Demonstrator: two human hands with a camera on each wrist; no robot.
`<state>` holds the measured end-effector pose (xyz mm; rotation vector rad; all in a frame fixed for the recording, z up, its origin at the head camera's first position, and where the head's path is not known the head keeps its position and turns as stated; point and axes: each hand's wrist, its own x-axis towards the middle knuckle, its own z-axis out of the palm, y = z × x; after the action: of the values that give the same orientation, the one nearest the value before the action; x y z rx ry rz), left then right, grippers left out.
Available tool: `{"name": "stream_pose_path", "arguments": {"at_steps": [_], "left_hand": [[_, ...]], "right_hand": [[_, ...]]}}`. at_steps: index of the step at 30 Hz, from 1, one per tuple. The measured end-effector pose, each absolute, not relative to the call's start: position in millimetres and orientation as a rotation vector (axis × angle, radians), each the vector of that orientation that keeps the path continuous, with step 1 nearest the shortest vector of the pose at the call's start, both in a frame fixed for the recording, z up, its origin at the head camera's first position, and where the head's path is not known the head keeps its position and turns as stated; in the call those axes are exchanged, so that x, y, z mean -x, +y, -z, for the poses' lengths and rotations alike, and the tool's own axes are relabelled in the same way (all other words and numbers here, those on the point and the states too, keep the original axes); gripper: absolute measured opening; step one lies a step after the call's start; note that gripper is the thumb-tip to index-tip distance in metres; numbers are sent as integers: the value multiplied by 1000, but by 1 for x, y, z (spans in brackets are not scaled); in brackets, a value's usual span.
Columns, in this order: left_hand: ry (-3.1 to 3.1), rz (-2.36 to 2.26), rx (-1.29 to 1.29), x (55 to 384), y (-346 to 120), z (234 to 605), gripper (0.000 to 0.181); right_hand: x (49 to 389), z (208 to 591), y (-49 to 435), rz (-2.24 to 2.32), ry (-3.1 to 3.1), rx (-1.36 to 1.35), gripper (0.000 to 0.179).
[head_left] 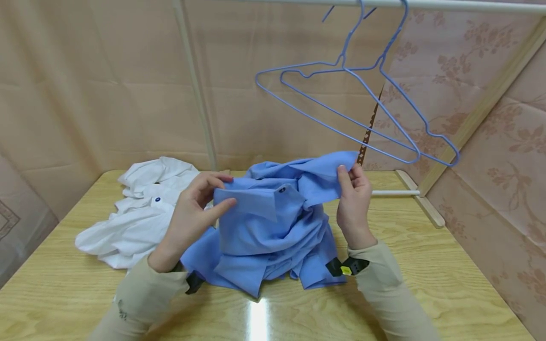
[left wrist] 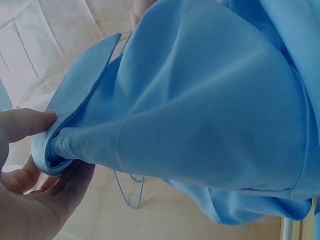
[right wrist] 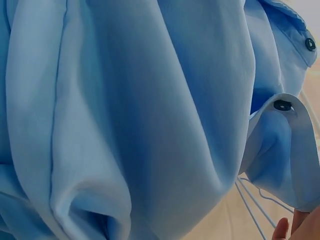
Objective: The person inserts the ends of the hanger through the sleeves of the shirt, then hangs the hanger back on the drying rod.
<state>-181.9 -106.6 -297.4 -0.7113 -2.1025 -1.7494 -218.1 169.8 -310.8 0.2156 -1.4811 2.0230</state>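
A crumpled blue shirt [head_left: 251, 237] lies in front of me, its upper part lifted off the table. My left hand [head_left: 192, 213] pinches one end of its folded collar [head_left: 251, 202], thumb on the near side and fingers behind, as the left wrist view also shows. On the other side, my right hand [head_left: 355, 201] pinches the tip of a spread blue flap between thumb and fingers. A dark button [head_left: 282, 189] sits on the neck band between the hands. In the right wrist view, two dark buttons show, one on a curled band [right wrist: 282, 105] above the right fingertips.
A white shirt [head_left: 145, 218] lies bunched at the left of the wooden table [head_left: 409, 265]. Two blue wire hangers [head_left: 341, 122] hang from a white rail [head_left: 452, 4] above the right side. A wooden stand foot [head_left: 420, 199] stands at the back right.
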Motion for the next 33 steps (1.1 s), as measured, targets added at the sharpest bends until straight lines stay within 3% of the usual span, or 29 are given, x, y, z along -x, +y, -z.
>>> {"name": "stream_pose_path", "arguments": {"at_steps": [33], "left_hand": [[-1789,1772,673,184,-116,293,19]], "right_hand": [[212,305,172,-2274,-1271,-290,11]]}}
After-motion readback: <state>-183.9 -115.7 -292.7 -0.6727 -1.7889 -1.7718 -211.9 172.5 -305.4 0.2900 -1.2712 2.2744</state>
